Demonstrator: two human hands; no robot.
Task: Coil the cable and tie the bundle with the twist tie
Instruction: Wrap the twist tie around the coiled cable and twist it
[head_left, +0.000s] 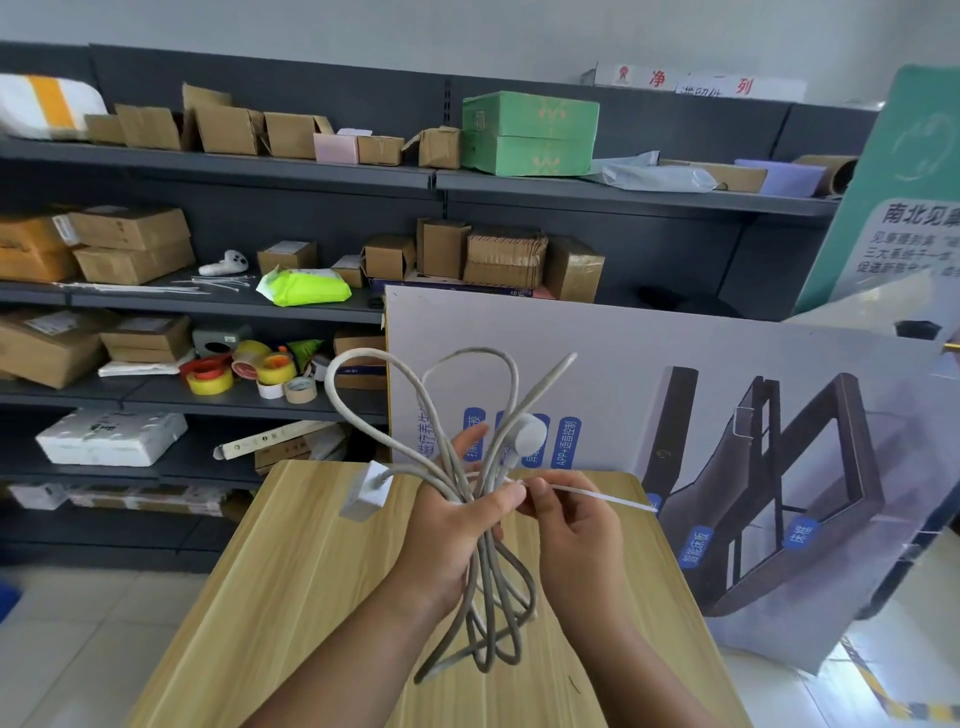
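Grey cable, white twist tie, wood-grain table.

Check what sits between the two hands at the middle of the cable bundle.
Head view: the gathered cable strands; left hand grips them, right hand pinches the white tie.

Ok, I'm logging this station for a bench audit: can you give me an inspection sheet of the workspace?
Surface: wooden table, bare.
Job's things: grey cable bunched in loops; white twist tie sticking out rightward.
Clutter: nothing seen on the table.
Grippers: left hand grips the bundle's middle; right hand pinches the tie.
Cables: white plug and round connector hang free.
Surroundings: shelves of boxes and tape rolls; printed board behind.
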